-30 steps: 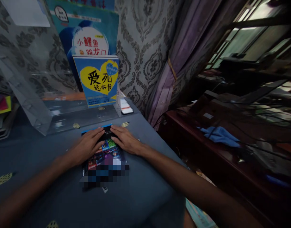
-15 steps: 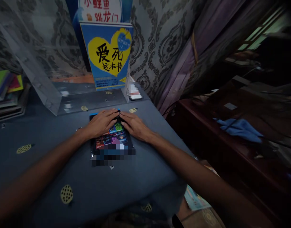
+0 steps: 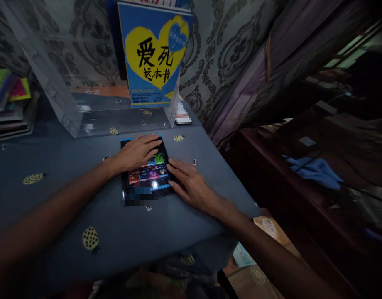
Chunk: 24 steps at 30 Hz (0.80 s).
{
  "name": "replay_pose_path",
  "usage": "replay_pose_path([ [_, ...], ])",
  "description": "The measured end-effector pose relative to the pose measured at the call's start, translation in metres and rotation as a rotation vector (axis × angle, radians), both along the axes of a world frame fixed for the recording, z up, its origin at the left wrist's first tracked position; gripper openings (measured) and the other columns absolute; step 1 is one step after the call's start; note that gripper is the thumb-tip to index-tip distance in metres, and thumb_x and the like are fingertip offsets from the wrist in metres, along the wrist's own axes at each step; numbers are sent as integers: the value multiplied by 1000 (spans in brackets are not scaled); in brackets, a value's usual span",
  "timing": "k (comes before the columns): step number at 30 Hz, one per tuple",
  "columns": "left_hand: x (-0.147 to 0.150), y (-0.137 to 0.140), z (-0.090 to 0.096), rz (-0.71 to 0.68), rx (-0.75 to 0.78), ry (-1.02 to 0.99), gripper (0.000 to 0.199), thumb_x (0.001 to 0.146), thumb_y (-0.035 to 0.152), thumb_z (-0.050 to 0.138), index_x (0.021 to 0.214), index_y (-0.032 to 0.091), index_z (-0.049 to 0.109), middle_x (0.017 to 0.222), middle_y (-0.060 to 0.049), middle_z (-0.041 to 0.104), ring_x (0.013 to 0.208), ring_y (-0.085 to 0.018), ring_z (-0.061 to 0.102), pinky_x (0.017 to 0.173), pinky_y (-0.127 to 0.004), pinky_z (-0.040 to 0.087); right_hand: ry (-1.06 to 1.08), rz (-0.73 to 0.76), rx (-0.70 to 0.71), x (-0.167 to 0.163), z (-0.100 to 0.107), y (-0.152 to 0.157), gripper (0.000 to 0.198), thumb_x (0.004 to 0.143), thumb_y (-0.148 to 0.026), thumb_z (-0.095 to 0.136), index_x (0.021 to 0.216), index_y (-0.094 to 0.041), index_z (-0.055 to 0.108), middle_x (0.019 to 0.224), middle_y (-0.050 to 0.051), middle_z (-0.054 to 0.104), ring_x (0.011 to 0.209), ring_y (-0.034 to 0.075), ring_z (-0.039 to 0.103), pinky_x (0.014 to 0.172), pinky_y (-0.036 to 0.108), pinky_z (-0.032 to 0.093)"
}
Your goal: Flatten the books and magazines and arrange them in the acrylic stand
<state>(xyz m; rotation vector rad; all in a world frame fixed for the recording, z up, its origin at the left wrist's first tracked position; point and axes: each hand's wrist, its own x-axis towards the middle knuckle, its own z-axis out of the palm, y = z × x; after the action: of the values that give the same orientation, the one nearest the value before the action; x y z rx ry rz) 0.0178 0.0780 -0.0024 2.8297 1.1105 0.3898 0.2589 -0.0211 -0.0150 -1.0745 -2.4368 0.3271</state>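
The black book (image 3: 148,176) in the frame's middle looks light, stiff and slippery, so its side edges seem best to hold, while the left hand (image 3: 137,152) lies flat and open on it and the right hand (image 3: 192,183) sits open at its right edge, neither gripping.

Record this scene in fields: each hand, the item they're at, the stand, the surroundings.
left hand: laid flat over the dark flat item, upper part
right hand: along its right edge
item: on the grey-blue tablecloth, picture grid showing
clear stand: blue book standing in it
far left: book stack
right, off the table: blue cloth
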Motion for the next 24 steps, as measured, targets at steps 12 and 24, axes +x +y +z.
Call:
replay_pose_path([
  [12,-1,-12,-1,-73,-104,112,64,106,54,30,157,16,32,165,-13,28,155,-25,21,125,-49,15,-40,44,10,7,4,-26,49,101,-35,51,147,-19,48,150,18,52,140,30,50,115,57,44],
  [24,-2,-77,2,-246,-113,50,81,99,69,33,162,21,15,165,-12,28,155,-26,21,126,-51,12,-48,55,63,8,2,-25,49,102,-37,50,146,-16,50,148,19,54,140,30,50,113,56,46],
])
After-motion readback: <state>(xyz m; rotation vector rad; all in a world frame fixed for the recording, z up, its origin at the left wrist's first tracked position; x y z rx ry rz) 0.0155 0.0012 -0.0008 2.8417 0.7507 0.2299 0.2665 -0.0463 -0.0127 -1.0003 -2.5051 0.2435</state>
